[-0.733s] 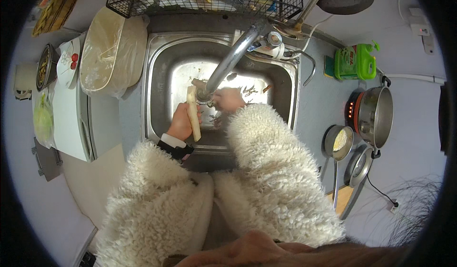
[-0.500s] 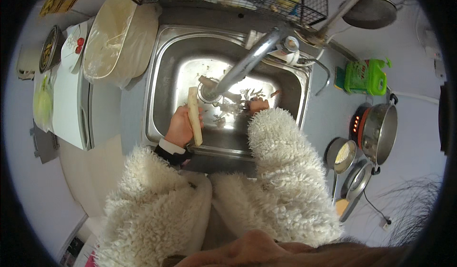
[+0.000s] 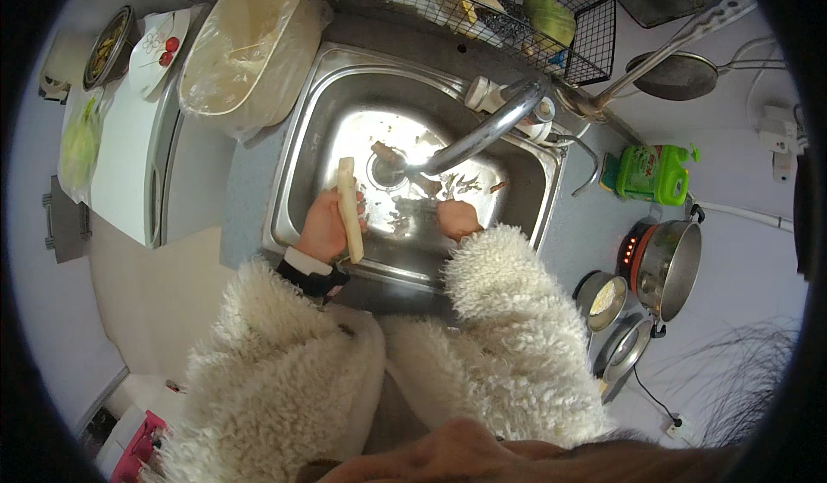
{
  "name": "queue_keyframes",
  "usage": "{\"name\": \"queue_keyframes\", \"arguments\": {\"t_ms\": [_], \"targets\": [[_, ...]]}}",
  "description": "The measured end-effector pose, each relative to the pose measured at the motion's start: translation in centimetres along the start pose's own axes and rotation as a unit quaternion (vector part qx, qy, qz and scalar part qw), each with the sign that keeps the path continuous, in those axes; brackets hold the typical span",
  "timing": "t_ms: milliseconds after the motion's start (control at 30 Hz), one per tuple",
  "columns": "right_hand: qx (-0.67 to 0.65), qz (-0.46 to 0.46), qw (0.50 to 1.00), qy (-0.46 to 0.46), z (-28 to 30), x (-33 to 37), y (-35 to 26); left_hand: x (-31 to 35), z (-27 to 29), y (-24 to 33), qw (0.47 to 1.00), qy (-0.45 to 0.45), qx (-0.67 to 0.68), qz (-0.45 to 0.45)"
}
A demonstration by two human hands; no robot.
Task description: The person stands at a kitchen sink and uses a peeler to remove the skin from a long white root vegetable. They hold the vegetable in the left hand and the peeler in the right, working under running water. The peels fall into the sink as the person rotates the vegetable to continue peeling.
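My left hand [image 3: 323, 227] is closed round a long, pale peeled root vegetable [image 3: 349, 211], held upright over the near left of the steel sink [image 3: 297, 151]. My right hand [image 3: 458, 220] is curled low over the sink's middle right. Its fingertips are mostly hidden, and what it grips, if anything, cannot be made out. Dark peel scraps [image 3: 461, 183] lie wet on the sink bottom beyond this hand. Beside the drain [image 3: 385, 171] rests a short brown piece [image 3: 388, 152] that looks like unpeeled root. The tap [image 3: 487, 125] reaches over the basin, its spout end near the drain.
A wire basket [image 3: 482, 18] with vegetables stands behind the sink. At left are a bag-lined bin [image 3: 241, 48] and a white cabinet [image 3: 129, 168]. To the right sit a green bottle [image 3: 652, 173], a pot [image 3: 670, 269] by a glowing red display, and a small pan [image 3: 600, 300].
My right hand has drawn back toward me, away from the peel scraps. My left hand keeps its hold on the root vegetable. The whole view has shifted and turned slightly.
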State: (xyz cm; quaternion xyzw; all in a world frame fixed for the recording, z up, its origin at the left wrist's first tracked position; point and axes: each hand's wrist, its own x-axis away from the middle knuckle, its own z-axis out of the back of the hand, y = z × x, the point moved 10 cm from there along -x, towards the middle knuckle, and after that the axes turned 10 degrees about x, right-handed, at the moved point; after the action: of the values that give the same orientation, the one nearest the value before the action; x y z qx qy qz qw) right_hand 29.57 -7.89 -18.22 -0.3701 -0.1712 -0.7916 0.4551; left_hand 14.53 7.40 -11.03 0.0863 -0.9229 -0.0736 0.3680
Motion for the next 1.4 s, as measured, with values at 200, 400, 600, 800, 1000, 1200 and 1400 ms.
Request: {"name": "queue_keyframes", "arguments": {"t_ms": [200, 400, 600, 800, 1000, 1200, 1400], "targets": [[-0.058, -0.028, 0.984, 0.164, 5.9, 1.3, -1.5, -0.3, -0.2, 0.5, 1.000, -0.021, 0.011, 0.017], [-0.029, -0.046, 0.964, 0.258, 8.5, 1.8, -3.5, -0.2, 0.0, 0.8, 0.999, -0.021, 0.011, 0.031], [-0.059, -0.064, 0.935, 0.344, 8.9, 5.2, -2.5, -0.5, 0.1, 0.9, 0.999, -0.023, 0.019, 0.045], [0.065, -0.049, 0.933, 0.350, 6.2, 3.4, -3.7, -0.1, 0.3, 1.5, 0.999, 0.004, -0.022, 0.029], [0.013, -0.085, 0.973, 0.212, 3.2, 1.9, -1.7, 0.1, 0.5, 1.2, 0.998, 0.006, -0.011, 0.062], [-0.173, -0.083, 0.937, 0.291, 6.2, 3.3, -2.4, 0.2, 0.4, 1.4, 0.998, -0.018, -0.002, 0.054], [-0.165, -0.121, 0.946, 0.251, 6.8, 1.8, -2.6, 0.4, 0.4, 1.4, 0.997, -0.037, 0.006, 0.063]]}}
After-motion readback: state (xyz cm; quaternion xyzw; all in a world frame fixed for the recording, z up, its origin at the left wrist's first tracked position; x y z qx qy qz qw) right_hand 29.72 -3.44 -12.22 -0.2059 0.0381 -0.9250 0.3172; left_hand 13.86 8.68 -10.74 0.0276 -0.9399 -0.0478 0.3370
